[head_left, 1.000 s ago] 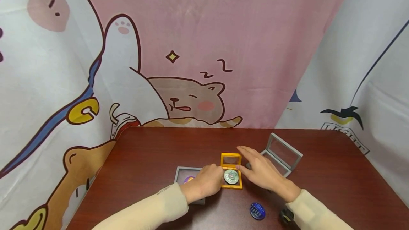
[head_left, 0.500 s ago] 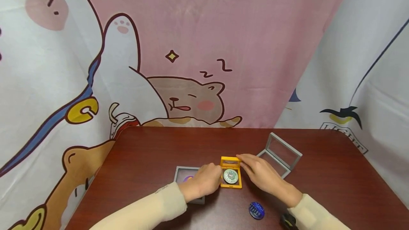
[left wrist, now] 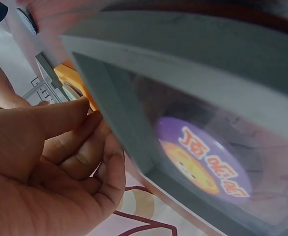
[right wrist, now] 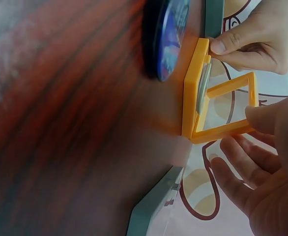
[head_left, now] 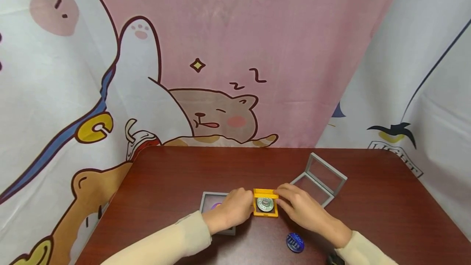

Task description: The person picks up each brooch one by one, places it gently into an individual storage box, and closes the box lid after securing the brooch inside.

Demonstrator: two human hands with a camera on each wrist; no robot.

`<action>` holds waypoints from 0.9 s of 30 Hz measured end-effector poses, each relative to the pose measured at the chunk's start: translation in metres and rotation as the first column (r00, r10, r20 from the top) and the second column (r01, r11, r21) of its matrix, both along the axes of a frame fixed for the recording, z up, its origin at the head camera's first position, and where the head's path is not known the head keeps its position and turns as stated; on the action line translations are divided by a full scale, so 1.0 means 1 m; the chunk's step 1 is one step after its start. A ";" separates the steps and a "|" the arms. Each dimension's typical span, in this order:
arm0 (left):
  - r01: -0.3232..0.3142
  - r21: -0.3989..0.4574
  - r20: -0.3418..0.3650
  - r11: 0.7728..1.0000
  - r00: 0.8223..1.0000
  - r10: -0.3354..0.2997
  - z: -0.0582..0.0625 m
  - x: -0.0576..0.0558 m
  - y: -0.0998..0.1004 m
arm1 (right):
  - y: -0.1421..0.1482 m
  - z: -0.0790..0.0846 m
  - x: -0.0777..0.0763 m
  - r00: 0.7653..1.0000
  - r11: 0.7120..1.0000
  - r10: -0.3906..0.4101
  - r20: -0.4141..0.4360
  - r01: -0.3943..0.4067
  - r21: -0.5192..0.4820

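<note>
A small yellow display case point(head_left: 265, 214) stands on the table with a round pale green badge point(head_left: 265, 204) in its base. Its hinged lid point(right wrist: 227, 130) is tilted partway over the badge. At the left edge of the base, my left hand point(head_left: 235, 207) pinches the frame between thumb and curled fingers. My right hand point(head_left: 303, 207) grips the lid's edge, thumb on one side and fingertips on the other, as the right wrist view shows. Beneath my left hand lies a grey display case point(left wrist: 183, 46) holding a purple and orange badge point(left wrist: 203, 157).
Behind my right hand, a second grey case point(head_left: 330, 167) stands with its lid raised. A blue badge point(head_left: 295, 243) lies nearer me on the brown table point(head_left: 176, 171). Beside my right sleeve sits a dark object point(head_left: 335, 259). A printed curtain point(head_left: 294, 52) hangs behind the table.
The yellow lid has swung down from nearly upright toward the base, with my right hand following it forward and down. My left hand has stayed at the case's left edge.
</note>
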State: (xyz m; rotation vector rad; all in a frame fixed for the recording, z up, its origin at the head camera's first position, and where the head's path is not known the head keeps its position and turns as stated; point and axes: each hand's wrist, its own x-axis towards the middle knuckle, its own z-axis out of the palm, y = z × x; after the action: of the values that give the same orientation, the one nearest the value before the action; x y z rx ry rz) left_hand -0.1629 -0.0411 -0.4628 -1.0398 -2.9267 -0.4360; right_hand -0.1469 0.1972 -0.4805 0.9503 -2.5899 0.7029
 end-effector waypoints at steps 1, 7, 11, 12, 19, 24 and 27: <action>0.001 0.005 0.000 1.000 1.000 -0.001 0.000 0.000 -0.001 | 0.000 0.000 0.001 1.000 1.000 0.005 -0.016 -0.005 0.000; 0.013 0.047 0.013 0.999 1.000 -0.014 0.005 0.000 -0.004 | 0.002 -0.001 0.006 0.999 1.000 0.030 -0.046 -0.030 -0.001; 0.014 0.073 0.048 0.997 0.999 -0.017 0.008 0.002 -0.005 | 0.001 -0.003 0.007 0.997 0.999 0.045 -0.068 -0.045 0.008; 0.012 0.079 0.063 0.997 0.998 -0.017 0.009 0.002 -0.006 | 0.001 -0.004 0.008 0.996 0.999 0.051 -0.075 -0.050 0.011; 0.000 0.083 0.126 0.997 0.992 -0.010 0.009 0.006 -0.007 | 0.000 -0.006 0.010 0.995 0.997 0.066 -0.070 -0.064 0.033; -0.005 0.081 0.153 0.997 0.988 -0.007 0.008 0.010 -0.007 | 0.000 -0.007 0.012 0.994 0.995 0.087 -0.068 -0.084 0.046; 0.000 0.080 0.143 0.997 0.990 -0.012 0.007 0.011 -0.007 | 0.000 -0.008 0.012 0.992 0.994 0.104 -0.076 -0.101 0.038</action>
State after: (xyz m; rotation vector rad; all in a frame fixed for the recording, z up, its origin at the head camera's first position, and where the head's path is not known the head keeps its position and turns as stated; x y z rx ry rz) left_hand -0.1523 -0.0481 -0.4557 -1.0499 -3.0014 -0.6483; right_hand -0.1348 0.1970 -0.4883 1.1058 -2.5073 0.6361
